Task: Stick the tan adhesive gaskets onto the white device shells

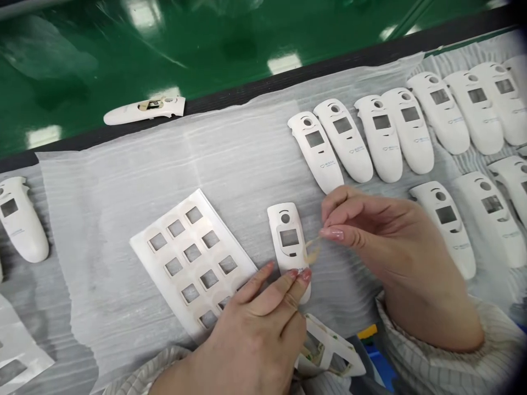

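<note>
A white plastic device shell [287, 241] with a small square window lies on the foam sheet [230, 159]. My left hand [255, 329] rests on its lower end, fingertips pressing it down. My right hand [382, 241] pinches a small translucent film piece [313, 251] beside the shell's right edge. Left of the shell lies a white backing sheet [193, 258] with several square cut-outs, partly under my left hand.
Rows of white shells [411, 129] lie at the upper right. One shell [22, 219] lies at the far left, another [144, 109] on the green belt [123, 49] behind a dark edge. A second sheet [329, 348] pokes out below my left hand.
</note>
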`<state>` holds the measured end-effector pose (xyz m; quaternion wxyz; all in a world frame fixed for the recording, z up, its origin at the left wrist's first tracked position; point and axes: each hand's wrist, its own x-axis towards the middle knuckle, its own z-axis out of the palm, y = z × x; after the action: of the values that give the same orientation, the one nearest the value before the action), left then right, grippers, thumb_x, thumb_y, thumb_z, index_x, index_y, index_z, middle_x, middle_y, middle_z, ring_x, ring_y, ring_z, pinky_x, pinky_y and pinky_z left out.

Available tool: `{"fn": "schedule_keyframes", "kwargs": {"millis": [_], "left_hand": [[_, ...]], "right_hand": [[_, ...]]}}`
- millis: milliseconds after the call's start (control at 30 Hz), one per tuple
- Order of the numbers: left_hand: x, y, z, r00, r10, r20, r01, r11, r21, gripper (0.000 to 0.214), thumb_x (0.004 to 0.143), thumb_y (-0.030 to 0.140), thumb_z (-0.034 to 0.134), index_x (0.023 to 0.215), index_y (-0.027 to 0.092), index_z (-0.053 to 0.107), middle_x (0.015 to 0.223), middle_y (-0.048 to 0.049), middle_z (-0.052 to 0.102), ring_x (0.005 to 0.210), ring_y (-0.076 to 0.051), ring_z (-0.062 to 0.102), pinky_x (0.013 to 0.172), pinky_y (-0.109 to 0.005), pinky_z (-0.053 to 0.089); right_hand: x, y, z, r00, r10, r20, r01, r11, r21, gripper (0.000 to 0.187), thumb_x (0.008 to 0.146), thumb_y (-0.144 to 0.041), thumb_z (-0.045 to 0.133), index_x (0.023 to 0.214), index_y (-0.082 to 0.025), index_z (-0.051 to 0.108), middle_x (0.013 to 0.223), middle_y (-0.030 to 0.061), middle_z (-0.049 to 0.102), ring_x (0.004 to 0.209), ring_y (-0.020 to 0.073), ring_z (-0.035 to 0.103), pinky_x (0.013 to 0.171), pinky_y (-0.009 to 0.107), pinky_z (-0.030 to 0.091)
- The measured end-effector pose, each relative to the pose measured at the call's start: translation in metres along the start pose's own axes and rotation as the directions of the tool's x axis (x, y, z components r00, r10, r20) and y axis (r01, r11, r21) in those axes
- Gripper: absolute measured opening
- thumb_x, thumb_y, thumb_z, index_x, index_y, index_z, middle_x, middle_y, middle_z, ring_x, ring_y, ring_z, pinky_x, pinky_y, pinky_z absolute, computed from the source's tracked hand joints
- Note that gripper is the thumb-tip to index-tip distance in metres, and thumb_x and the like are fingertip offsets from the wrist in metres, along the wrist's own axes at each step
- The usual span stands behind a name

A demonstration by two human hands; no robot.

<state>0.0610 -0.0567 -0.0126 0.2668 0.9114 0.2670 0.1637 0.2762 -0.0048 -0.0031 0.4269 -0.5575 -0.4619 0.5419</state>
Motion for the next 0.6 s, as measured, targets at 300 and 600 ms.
{"fn": "schedule_keyframes", "kwargs": {"millis": [300,600], "left_hand": [[0.002,0.004,-0.006,0.999,-0.032,0.041,0.033,0.999,-0.03,0.018,0.091,0.021,0.048,0.087,0.014,0.064,0.137,-0.0135,0.057,0.135,-0.02,0.045,0.118,-0.036,0.03],[0.003,0.004,-0.008,0.998,-0.037,0.042,0.038,0.999,-0.025,0.021,0.092,0.019,0.045,0.089,0.014,0.065,0.137,-0.0127,0.057,0.134,-0.02,0.046,0.117,-0.037,0.033]], "right_hand": [[-0.004,0.003,0.012,0.995,0.067,-0.075,-0.075,0.991,-0.114,0.012,0.068,-0.032,0.083,0.068,-0.026,0.072,0.068,-0.001,0.071,0.063,0.0168,0.065,0.059,0.029,0.056],[-0.006,0.006,0.015,0.992,0.018,-0.123,-0.051,0.961,-0.271,0.011,0.07,-0.033,0.081,0.07,-0.026,0.073,0.067,-0.0011,0.072,0.062,0.0165,0.065,0.055,0.029,0.054]]}}
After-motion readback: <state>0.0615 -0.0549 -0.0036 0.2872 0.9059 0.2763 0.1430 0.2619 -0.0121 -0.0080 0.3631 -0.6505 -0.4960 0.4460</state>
